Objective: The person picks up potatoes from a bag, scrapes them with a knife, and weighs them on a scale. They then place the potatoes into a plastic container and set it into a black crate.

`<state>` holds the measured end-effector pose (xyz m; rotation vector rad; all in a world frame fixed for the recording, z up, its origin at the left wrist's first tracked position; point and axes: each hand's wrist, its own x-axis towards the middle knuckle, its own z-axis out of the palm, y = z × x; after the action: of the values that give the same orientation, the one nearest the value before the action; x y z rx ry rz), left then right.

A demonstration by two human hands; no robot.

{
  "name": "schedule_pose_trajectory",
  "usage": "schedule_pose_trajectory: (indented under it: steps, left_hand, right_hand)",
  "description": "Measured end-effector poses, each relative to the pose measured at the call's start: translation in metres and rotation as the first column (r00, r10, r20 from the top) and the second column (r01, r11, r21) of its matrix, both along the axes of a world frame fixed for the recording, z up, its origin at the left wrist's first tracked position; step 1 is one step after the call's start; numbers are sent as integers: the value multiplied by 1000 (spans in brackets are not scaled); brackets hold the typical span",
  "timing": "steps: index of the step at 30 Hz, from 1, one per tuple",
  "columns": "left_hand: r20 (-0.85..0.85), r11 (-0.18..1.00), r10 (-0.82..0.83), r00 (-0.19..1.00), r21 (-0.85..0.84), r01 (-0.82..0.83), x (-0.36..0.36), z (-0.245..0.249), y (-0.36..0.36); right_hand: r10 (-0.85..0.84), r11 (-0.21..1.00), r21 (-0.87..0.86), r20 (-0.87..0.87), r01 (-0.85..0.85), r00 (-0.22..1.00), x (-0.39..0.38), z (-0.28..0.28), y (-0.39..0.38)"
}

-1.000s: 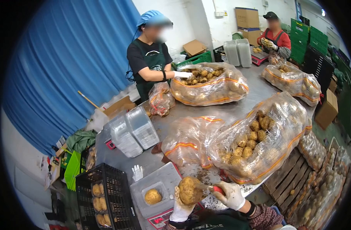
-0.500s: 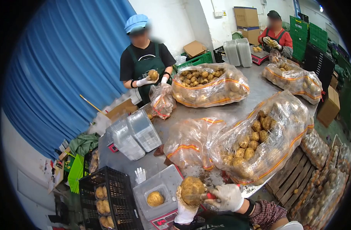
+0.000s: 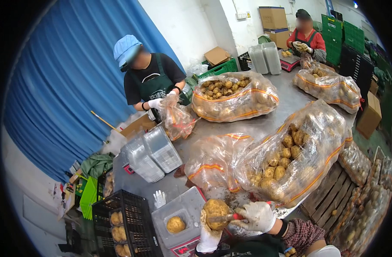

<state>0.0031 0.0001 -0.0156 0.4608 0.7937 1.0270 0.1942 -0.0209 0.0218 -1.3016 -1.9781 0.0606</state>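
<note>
My gloved left hand (image 3: 209,238) is wrapped round a large potato (image 3: 217,210) near the front edge of the table. In my gloved right hand (image 3: 256,217) is a knife (image 3: 236,216) with a red handle. Its blade lies across the front of the potato, seemingly against the skin. Just left of my hands, a single potato (image 3: 175,224) sits in a clear plastic tray (image 3: 185,211) on a scale (image 3: 184,249) with a red display.
A black crate (image 3: 126,227) holds trays of potatoes. Beyond the scale lie a white glove (image 3: 159,198) and stacked clear trays (image 3: 155,154). Large open bags of potatoes (image 3: 290,156) cover the right side. Two people work across the table.
The knife blade now shows across the potato in my left hand. The person opposite has bent toward the plastic bag, both hands on it; the potato they held up is out of sight.
</note>
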Motion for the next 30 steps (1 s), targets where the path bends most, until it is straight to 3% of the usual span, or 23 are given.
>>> schedule_pose_trajectory:
  steps: [2, 4, 6, 7, 8, 10, 12, 13, 14, 16, 17, 20, 21, 22, 23, 24, 26, 27, 29, 30]
  left_hand:
    - [-41, 1000, -3, 999, 2, 3, -1, 2, -1]
    - [-75, 1000, 3, 997, 16, -2, 0, 2, 2]
    - [-50, 997, -64, 997, 27, 66, -5, -1, 4]
    - [-55, 997, -69, 996, 28, 71, -6, 0, 4]
    - [14, 998, -63, 998, -2, 63, -4, 4, 4]
    - [85, 998, -48, 995, -27, 51, -3, 7, 2]
    - [359, 976, -17, 933, -198, 94, -4, 7, 3]
    - [209, 992, -104, 972, -54, 118, -5, 4, 2]
    - [203, 992, -106, 973, -51, 119, -6, -2, 3]
    - [558, 978, 46, 829, -193, 76, -7, -11, 1]
    - [348, 979, 89, 933, -201, -18, -1, -3, 1]
    - [221, 990, 63, 973, -135, -34, 6, 16, -1]
    - [219, 990, 61, 974, -135, -32, 5, 12, -1]
    - [115, 990, 107, 988, -106, -94, 4, 5, -1]
    - [13, 986, 156, 988, -70, -155, 3, 1, -2]
    - [18, 985, 160, 987, -66, -158, 1, -1, -1]
    - [285, 998, -31, 958, -39, 44, -3, 2, 1]
    - [281, 998, -35, 959, -41, 49, -2, 5, 0]
    - [79, 994, 62, 995, -96, -55, 3, 12, -3]
    - [85, 994, 64, 994, -96, -56, 4, 13, -5]
  right_hand:
    - [-106, 994, -24, -34, 105, 994, 13, -14, 16]
    - [-97, 993, -73, 8, 97, 995, 17, -13, 15]
    - [103, 995, -10, 74, -102, 992, 5, -1, -1]
    - [68, 995, -83, 63, -63, 996, 7, 8, 1]
    - [-9, 1000, -6, -75, 8, 997, 12, -1, 7]
    - [-148, 986, -86, -19, 146, 989, 21, -13, 17]
    - [4, 998, -68, -146, -14, 989, 7, -3, 1]
    - [28, 999, -34, -115, -32, 993, -2, 0, -4]
    - [27, 999, -31, -121, -30, 992, -3, -2, -1]
    - [-126, 990, -83, -129, 116, 984, -2, -8, 7]
    - [-128, 990, -74, -129, 119, 983, -1, -8, 9]
    - [10, 999, 39, -45, -9, 999, -15, 6, -10]
    - [40, 999, -10, -69, -41, 997, -10, 7, -6]
    - [-41, 999, -11, -200, 40, 979, -7, -8, 2]
    - [-106, 994, -19, -100, 105, 989, -4, -10, 5]
    - [-169, 985, -16, 1, 169, 986, -1, -8, 8]
    - [-45, 996, 82, 9, 44, 999, -7, 6, -7]
    - [-54, 995, 93, 88, 46, 995, -7, 4, -9]
    - [-116, 992, 63, 129, 109, 985, 0, -3, -1]
    - [-170, 985, 42, 169, 165, 971, 3, -5, 3]
